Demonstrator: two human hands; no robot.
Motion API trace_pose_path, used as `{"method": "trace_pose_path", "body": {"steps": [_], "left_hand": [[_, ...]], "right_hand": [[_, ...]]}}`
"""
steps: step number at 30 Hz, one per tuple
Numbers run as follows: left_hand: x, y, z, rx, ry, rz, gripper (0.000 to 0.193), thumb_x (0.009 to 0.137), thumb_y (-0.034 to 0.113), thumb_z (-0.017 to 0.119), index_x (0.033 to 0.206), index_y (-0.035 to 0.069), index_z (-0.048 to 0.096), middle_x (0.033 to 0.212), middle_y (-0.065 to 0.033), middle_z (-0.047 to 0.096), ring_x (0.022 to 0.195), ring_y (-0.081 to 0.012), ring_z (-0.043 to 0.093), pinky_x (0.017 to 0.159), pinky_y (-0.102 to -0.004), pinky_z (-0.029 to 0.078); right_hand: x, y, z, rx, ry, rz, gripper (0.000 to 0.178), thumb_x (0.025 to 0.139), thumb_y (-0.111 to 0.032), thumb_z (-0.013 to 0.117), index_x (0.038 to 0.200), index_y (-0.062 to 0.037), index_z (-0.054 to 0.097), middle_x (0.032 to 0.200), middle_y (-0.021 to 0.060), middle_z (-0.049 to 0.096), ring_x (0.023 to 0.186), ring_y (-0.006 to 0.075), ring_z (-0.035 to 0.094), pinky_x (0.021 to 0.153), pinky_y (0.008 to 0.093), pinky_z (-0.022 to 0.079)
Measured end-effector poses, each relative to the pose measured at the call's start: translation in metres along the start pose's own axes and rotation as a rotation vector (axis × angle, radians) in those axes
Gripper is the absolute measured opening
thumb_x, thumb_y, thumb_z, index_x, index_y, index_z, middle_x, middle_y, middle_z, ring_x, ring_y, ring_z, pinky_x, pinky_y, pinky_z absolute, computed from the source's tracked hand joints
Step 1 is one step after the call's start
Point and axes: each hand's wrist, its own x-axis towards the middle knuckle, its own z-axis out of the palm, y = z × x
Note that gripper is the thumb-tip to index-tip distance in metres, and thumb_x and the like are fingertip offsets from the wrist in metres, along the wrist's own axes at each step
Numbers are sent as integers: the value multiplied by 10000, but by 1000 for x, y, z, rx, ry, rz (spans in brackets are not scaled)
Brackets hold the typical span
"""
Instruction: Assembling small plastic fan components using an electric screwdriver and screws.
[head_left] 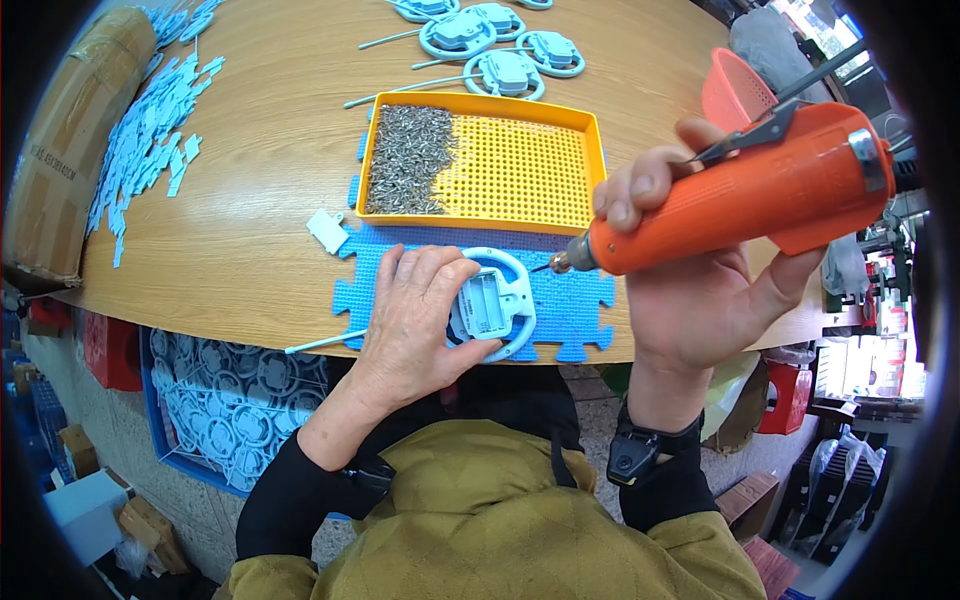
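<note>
My left hand (410,315) is closed on a light blue plastic ring-shaped housing (522,290), pressing it down on a blue foam mat (570,315). An uncovered battery compartment faces up in the housing's middle, and a thin light blue stick (318,344) juts out left of my hand. In my right hand (690,290) is an orange electric screwdriver (740,190), gripped round its body. Its bit points left, close to the ring's right rim; whether it touches cannot be made out. A small light blue cover (326,231) lies at the mat's upper left corner.
Beyond the mat stands a yellow tray (598,165) with a heap of small screws (405,160) at its left. Several similar housings (505,72) lie farther back. Light blue flat pieces (150,140) and a cardboard box (75,150) are left; a blue crate (160,400) of parts sits below.
</note>
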Motion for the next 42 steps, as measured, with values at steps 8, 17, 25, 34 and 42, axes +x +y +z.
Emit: {"method": "trace_pose_path", "body": {"steps": [8,17,25,34,42], "left_hand": [[7,-1,3,-13,-51,18,650,551,219,826,1095,55,510,1090,-127,515,1039,-317,492,957,-448,325],[5,0,4,8,-64,-15,649,556,223,822,1103,59,513,1104,-132,513,1059,-325,484,958,-455,326],[7,2,4,17,-55,-6,651,556,219,822,1105,56,513,1104,-133,516,1056,-328,486,947,-451,339],[8,3,4,16,-80,-36,650,576,247,821,1112,63,504,1097,-115,516,1072,-300,487,989,-509,293],[5,7,1,46,-77,-50,678,574,263,827,1138,80,499,1120,-121,509,1082,-323,487,1014,-517,280]], "right_hand": [[-2,1,1,22,175,92,944,726,-877,308,1054,-25,550,773,95,522,628,198,464,628,322,381],[-20,17,-14,-411,50,109,713,739,-668,632,1048,-39,498,702,46,528,559,128,490,526,260,390],[-25,31,-16,-184,82,54,448,792,-333,753,1002,-10,524,728,51,543,584,111,506,503,226,403],[-24,41,-9,-383,-1,55,495,789,-462,723,932,-48,492,655,47,511,531,126,476,438,234,370],[-7,18,-9,-320,-65,129,533,812,-563,640,940,-64,504,658,45,515,519,145,484,439,264,384]]}}
